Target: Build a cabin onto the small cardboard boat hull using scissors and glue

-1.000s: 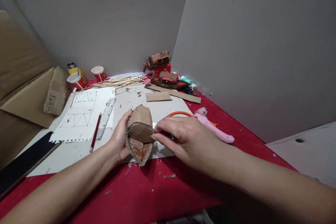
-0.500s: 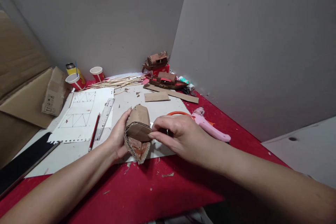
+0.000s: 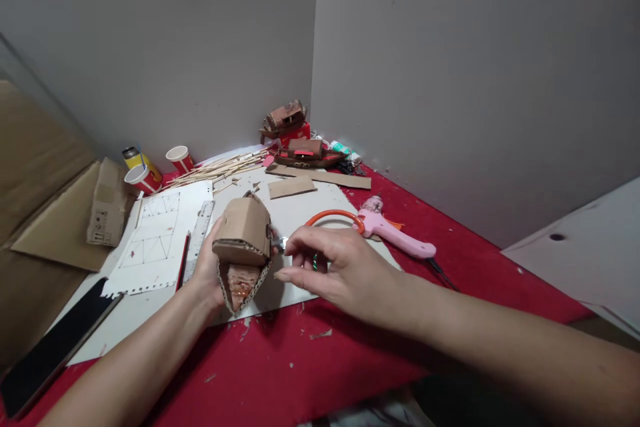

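A small cardboard boat model [image 3: 244, 230] with a bent cabin roof is tilted with its pointed end toward me. Reddish-brown streaks show on its inner floor at that end. My left hand [image 3: 209, 267] grips the boat from its left side, with the fingers mostly hidden behind it. Just right of the boat, my right hand [image 3: 325, 260] has its thumb and forefinger apart, holding nothing I can see. Behind this hand, an orange loop [image 3: 330, 215], a shiny metal tip and a green striped piece show partly. A pink glue gun [image 3: 400, 235] lies farther right.
Two boat models [image 3: 307, 152] stand at the back near thin wooden sticks [image 3: 220, 170] and red-white paper cups [image 3: 179, 159]. Cardboard strips [image 3: 293, 187] lie ahead. On the left are a drawing sheet [image 3: 160, 233], ruler [image 3: 200, 230], pencil [image 3: 183, 260], black phone-like slab [image 3: 60, 347] and cardboard box [image 3: 50, 227].
My right thumb and forefinger have come off the cabin's end panel and spread apart. My left hand has turned and tilted the boat, shifting it left. The view has swung slightly right.
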